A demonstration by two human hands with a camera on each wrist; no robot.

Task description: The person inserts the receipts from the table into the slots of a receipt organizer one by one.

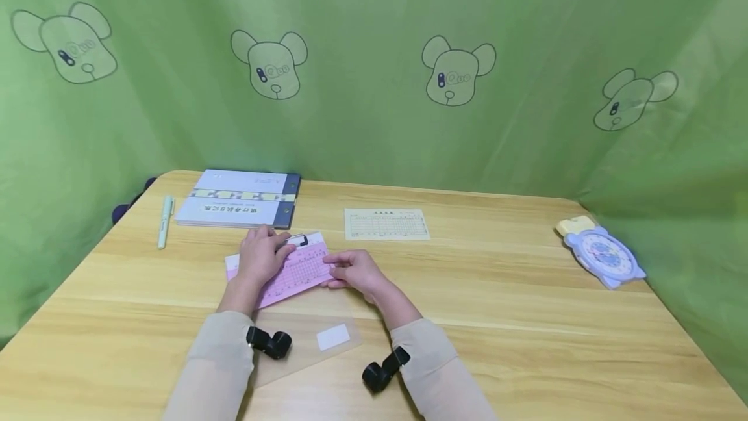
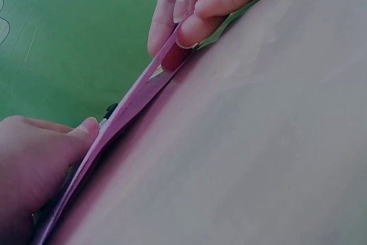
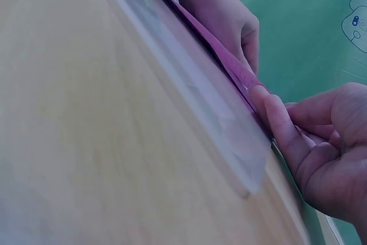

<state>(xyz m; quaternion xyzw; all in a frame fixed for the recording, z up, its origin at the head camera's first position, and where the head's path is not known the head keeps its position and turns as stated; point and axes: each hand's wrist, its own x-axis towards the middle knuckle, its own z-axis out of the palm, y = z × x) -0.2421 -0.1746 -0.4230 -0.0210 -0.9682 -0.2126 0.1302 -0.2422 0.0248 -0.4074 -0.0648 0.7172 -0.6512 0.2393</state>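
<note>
A pink printed form (image 1: 304, 271) lies tilted over white paper, with a metal and black clip (image 1: 300, 241) at its top edge. My left hand (image 1: 261, 257) rests on the left part of the form, its thumb (image 2: 86, 130) against the surface. At the form's right edge, my right hand (image 1: 356, 271) pinches the pink sheet between thumb and fingers. In the right wrist view the sheet's edge lifts slightly at those fingers (image 3: 279, 119). Under the form extends a clear plastic folder (image 1: 292, 343) with a white label (image 1: 333, 337).
Behind the hands lies a pale printed slip (image 1: 386, 224). A white and dark blue ledger book (image 1: 239, 200) and a mint pen (image 1: 166, 222) are at back left. On the right sit a blue animal-shaped clock (image 1: 608, 256) and a yellow block (image 1: 575, 225). Green curtains enclose the wooden table (image 1: 526, 343).
</note>
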